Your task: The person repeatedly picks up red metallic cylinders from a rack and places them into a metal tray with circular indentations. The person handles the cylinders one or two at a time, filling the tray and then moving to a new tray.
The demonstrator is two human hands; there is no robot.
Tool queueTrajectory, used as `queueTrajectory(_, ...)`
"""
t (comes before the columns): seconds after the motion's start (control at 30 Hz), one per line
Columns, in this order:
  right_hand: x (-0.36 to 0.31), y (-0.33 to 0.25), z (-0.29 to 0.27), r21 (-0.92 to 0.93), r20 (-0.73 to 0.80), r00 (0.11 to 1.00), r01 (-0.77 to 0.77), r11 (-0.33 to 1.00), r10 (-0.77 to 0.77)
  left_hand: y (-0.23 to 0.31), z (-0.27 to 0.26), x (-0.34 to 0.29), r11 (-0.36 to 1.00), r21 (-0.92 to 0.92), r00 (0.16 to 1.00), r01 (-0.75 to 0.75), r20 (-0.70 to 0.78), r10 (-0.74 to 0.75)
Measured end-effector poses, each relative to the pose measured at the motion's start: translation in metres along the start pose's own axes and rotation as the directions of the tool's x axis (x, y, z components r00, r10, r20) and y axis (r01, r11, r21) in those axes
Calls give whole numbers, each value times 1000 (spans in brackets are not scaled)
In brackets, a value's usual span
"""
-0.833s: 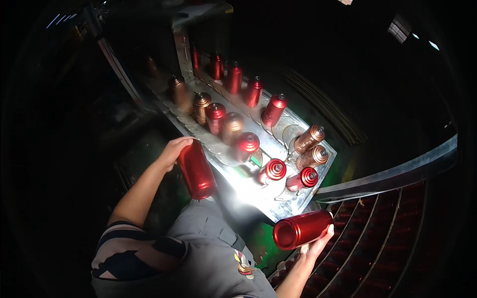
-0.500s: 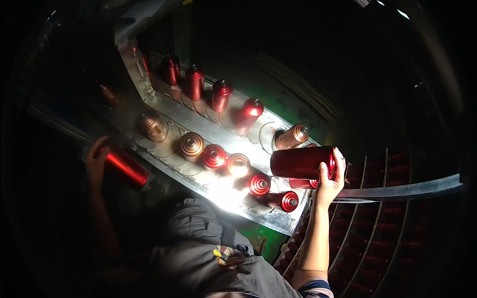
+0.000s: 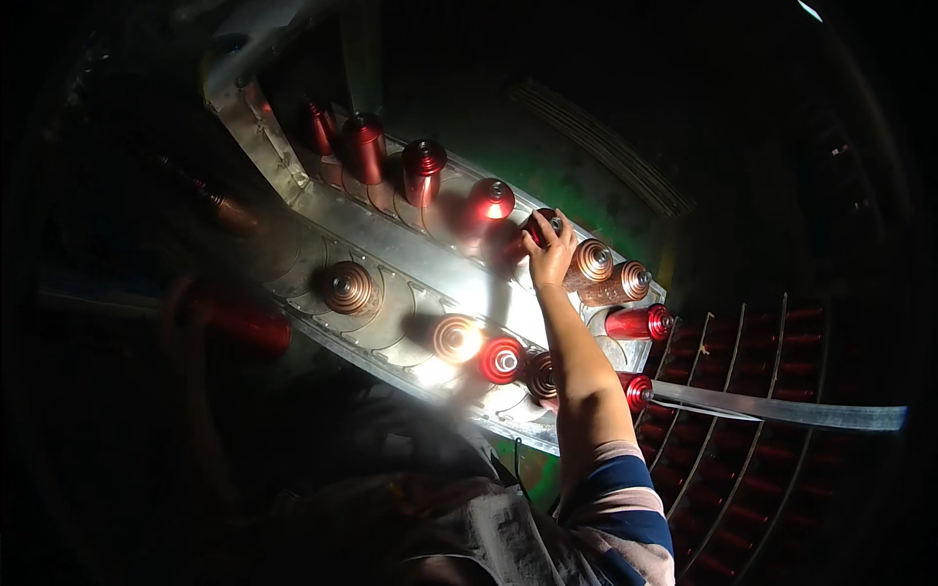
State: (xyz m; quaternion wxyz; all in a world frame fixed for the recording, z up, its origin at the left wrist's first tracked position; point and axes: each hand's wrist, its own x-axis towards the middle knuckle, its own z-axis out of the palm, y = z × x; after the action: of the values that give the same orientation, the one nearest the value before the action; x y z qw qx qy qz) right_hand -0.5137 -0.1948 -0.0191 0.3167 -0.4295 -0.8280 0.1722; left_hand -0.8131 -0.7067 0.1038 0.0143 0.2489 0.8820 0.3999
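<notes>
My right hand (image 3: 549,256) reaches across a shiny metal conveyor plate (image 3: 391,254) and grips a red metal can (image 3: 532,231) standing in the far row. My left hand (image 3: 186,308) is blurred in the dark at the left and holds another red can (image 3: 246,327) just off the plate's near edge. More red and copper-coloured cans stand in two rows on the plate: a red one (image 3: 502,359) and a copper one (image 3: 455,338) in the near row, another copper one (image 3: 347,286) further left.
Several red cans (image 3: 422,168) line the far row toward the upper left. Copper cans (image 3: 618,283) and a red can (image 3: 637,321) lie tilted at the plate's right end. A metal rail (image 3: 782,410) crosses dark racks (image 3: 752,391) of red cans at the lower right.
My right hand carried its red can from the right side over the plate and set it upright in the far row. My left hand with its can drifted left into the dark.
</notes>
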Motion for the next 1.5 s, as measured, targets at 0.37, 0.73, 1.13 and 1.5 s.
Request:
queueTrajectory(0.37, -108, -40, -181, 360, 62, 998, -40, 932, 19, 33, 177, 17, 939, -105, 944, -328, 10, 331)
queueTrajectory(0.73, -335, 21, -309, 351, -276, 855, -335, 874, 439, 63, 219, -47, 787, 83, 767, -612, -180, 615)
queueTrajectory(1.13, -493, 110, -557, 324, -524, 717, -330, 887, 459, 373, 344, -401, 503, -861, 314, -77, 458, 832)
queueTrajectory(1.5, -532, 160, -863, -233, -802, 562, -604, 762, 200, 842, 406, -595, -223, -963, -160, -152, -198, 967)
